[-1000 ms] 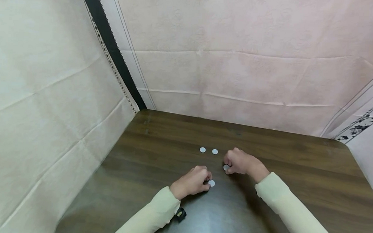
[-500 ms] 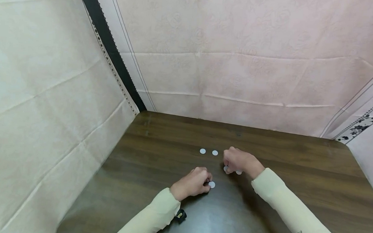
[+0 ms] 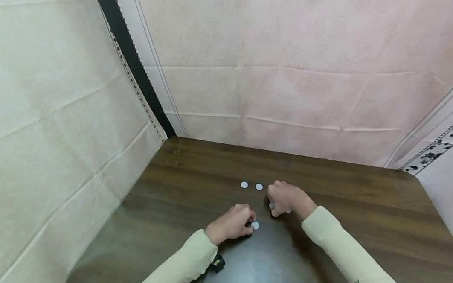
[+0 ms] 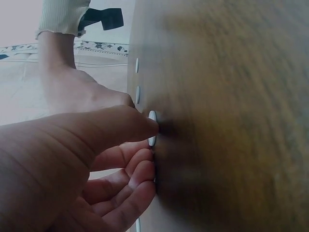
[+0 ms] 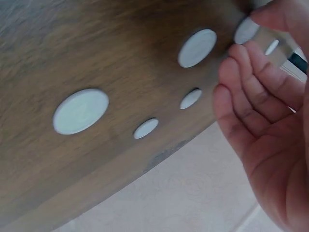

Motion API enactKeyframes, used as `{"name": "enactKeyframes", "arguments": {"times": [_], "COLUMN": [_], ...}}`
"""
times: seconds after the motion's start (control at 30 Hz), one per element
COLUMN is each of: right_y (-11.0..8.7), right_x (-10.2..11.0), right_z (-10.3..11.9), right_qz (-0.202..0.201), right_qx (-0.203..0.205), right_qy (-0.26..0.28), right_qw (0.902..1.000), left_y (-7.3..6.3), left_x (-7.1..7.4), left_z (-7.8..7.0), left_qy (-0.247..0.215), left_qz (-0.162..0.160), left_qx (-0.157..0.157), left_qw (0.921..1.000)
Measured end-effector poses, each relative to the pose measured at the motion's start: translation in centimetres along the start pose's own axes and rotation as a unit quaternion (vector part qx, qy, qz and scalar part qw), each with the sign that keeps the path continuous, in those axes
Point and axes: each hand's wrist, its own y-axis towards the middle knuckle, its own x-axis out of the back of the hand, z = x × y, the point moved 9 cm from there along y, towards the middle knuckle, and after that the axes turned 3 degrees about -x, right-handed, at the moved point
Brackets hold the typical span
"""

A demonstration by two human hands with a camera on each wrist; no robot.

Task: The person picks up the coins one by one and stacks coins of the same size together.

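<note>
On the brown wood-grain table lie several flat, round white discs. My left hand [image 3: 233,222] holds one white disc [image 3: 255,225] at its right edge between thumb and fingers; the left wrist view shows this disc [image 4: 152,128] edge-on at the tabletop. Farther back and to the right, my right hand [image 3: 287,199] pinches another white disc [image 3: 272,205], partly covered by the fingers. In the right wrist view that disc [image 5: 246,30] sits between thumb and fingertips. One more disc [image 3: 288,211] shows only a sliver beneath the right hand.
Two white discs [image 3: 244,184] lie side by side behind the hands. The right wrist view shows further discs [image 5: 81,111] that the right hand and arm hide from the head view. Pale patterned cloth [image 3: 291,76] hangs behind and left of the table [image 3: 194,169].
My right hand has shifted slightly left, and its fingers now cover more of the disc they pinch. The left hand stays at its disc. The head view has tilted a little.
</note>
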Motion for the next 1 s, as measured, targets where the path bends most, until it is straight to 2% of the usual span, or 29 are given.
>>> {"name": "enactKeyframes", "arguments": {"times": [0.37, 0.73, 1.0], "right_y": [-0.2, -0.7, -1.0], "right_x": [-0.2, 0.0, 0.3], "right_z": [0.7, 0.5, 0.5], "right_qz": [-0.038, -0.055, -0.057], "right_qx": [0.048, 0.074, 0.071], "right_qy": [-0.055, -0.006, 0.001], "right_qw": [0.9966, 0.9957, 0.9958], "left_y": [0.0, -0.1, -0.2], "left_x": [0.1, 0.0, 0.0], "left_z": [-0.3, -0.3, -0.1], "left_qy": [0.003, 0.003, 0.006], "left_qz": [-0.001, 0.002, 0.003], "left_qx": [-0.002, 0.0, 0.007], "left_qw": [1.0, 1.0, 1.0]}}
